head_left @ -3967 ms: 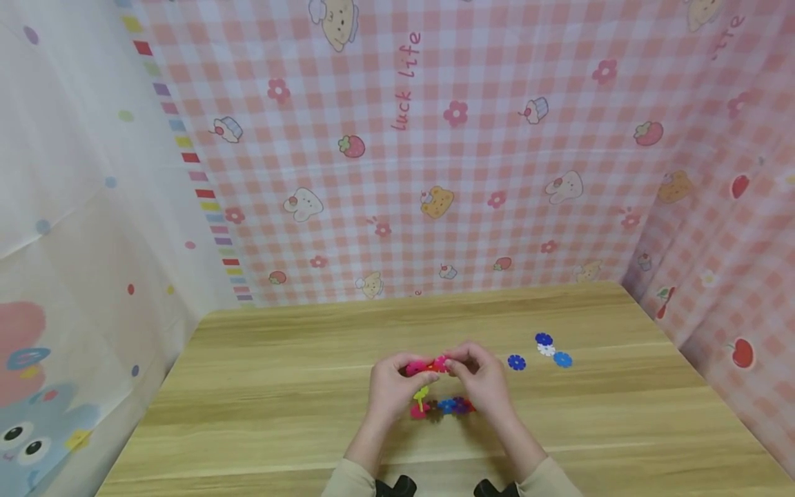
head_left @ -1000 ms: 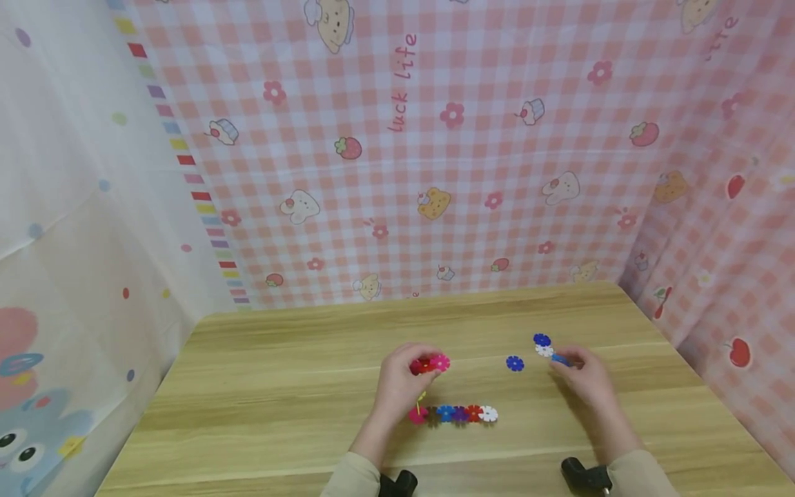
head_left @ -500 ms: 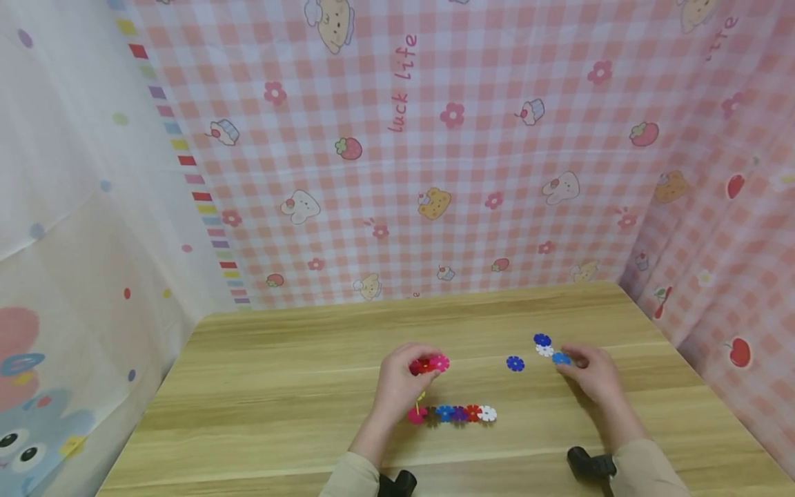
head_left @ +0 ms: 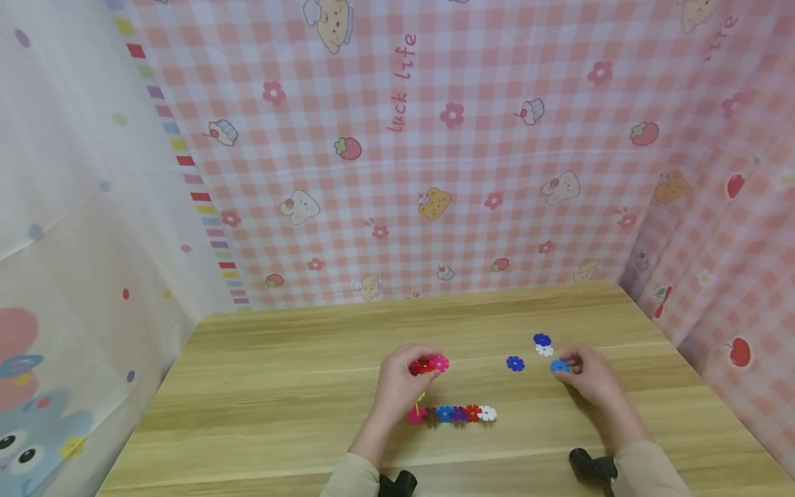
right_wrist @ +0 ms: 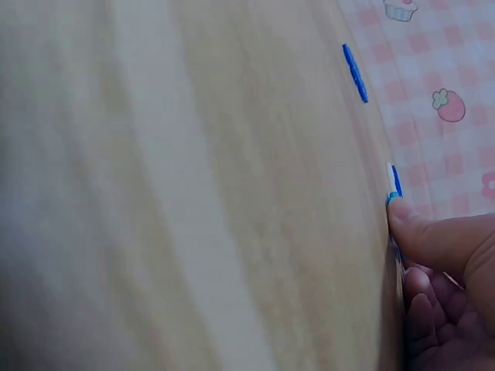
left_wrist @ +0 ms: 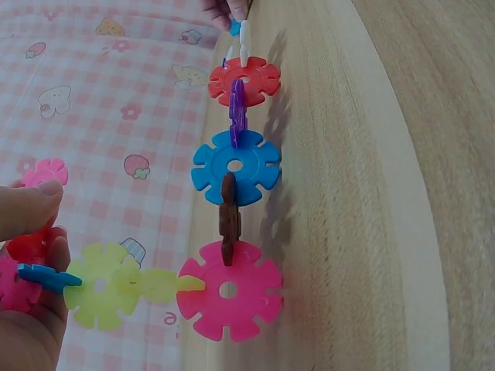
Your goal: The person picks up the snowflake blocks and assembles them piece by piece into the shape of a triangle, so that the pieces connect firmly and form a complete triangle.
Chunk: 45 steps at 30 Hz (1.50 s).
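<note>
My left hand grips the upper end of a chain of interlocking flower-shaped plastic discs, by its pink and red discs. From there the chain bends through yellow discs to a pink disc. It then runs right through the brown, blue, purple and red discs to a white disc. To the right, my right hand pinches a light blue disc at the tabletop with thumb and fingers. In the right wrist view the thumb hides most of that disc.
Loose on the wooden table lie a dark blue disc and, farther back, another dark blue disc touching a white one. A pink checked cloth hangs behind the table.
My right hand has left the chain beside my left hand and gone right to the light blue disc. That disc has shifted slightly nearer, away from the white one. My left hand holds nearly still.
</note>
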Each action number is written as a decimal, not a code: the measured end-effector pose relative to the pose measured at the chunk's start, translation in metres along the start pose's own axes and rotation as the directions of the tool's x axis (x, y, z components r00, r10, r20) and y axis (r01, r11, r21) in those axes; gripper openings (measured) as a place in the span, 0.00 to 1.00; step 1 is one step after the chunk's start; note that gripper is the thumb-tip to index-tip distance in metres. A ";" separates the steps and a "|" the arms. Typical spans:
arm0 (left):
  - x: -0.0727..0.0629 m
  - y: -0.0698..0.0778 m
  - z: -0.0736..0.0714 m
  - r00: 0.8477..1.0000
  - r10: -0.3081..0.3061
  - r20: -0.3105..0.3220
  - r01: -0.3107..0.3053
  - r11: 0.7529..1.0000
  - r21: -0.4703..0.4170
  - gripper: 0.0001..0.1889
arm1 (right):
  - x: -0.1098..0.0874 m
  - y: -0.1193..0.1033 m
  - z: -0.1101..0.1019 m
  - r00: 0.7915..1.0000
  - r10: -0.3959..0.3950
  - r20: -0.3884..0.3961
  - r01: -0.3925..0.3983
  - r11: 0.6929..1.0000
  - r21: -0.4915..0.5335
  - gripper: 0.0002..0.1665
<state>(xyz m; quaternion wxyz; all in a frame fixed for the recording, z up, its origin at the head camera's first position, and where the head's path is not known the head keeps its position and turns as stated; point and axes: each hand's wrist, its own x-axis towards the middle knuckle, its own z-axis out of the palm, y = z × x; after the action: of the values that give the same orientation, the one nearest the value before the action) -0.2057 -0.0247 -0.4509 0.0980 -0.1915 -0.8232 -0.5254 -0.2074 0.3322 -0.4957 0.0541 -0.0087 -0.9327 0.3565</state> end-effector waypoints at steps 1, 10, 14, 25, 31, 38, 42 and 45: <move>0.000 0.000 0.000 1.000 -0.003 0.001 0.003 1.000 -0.003 0.14 | -0.001 -0.001 0.001 1.000 -0.005 0.001 0.005 1.000 0.015 0.19; -0.001 0.003 -0.001 0.999 -0.043 0.018 0.043 0.999 0.005 0.14 | -0.011 -0.021 0.018 0.998 -0.059 0.016 0.055 0.981 0.183 0.11; -0.001 0.004 -0.001 0.999 -0.044 0.018 0.044 0.999 0.010 0.13 | -0.013 -0.041 0.029 0.994 -0.070 0.079 0.042 0.950 0.309 0.11; 0.000 0.002 -0.001 0.999 -0.034 0.005 0.034 0.999 0.006 0.14 | -0.012 -0.104 0.049 0.967 -0.162 0.196 0.025 0.827 0.562 0.18; 0.000 0.000 0.000 0.999 0.030 -0.015 -0.030 1.000 -0.003 0.13 | -0.013 -0.126 0.057 0.957 -0.178 0.231 -0.011 0.770 0.637 0.22; 0.000 -0.003 0.001 0.999 0.051 -0.015 -0.051 0.998 -0.026 0.12 | -0.011 -0.138 0.064 0.954 -0.136 0.268 -0.098 0.703 0.705 0.22; -0.001 -0.002 0.000 0.999 0.041 -0.008 -0.041 0.999 -0.021 0.12 | -0.010 -0.140 0.065 0.950 -0.122 0.288 -0.130 0.683 0.719 0.22; -0.001 -0.001 0.000 0.999 0.034 -0.005 -0.034 0.999 -0.015 0.13 | -0.009 -0.140 0.066 0.947 -0.114 0.301 -0.150 0.671 0.726 0.22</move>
<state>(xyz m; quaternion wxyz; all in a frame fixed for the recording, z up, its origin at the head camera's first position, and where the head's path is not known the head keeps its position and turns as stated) -0.2051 -0.0257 -0.4521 0.1074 -0.2051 -0.8156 -0.5302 -0.2020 0.1832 -0.4524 -0.1031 0.0629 -0.7030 0.7009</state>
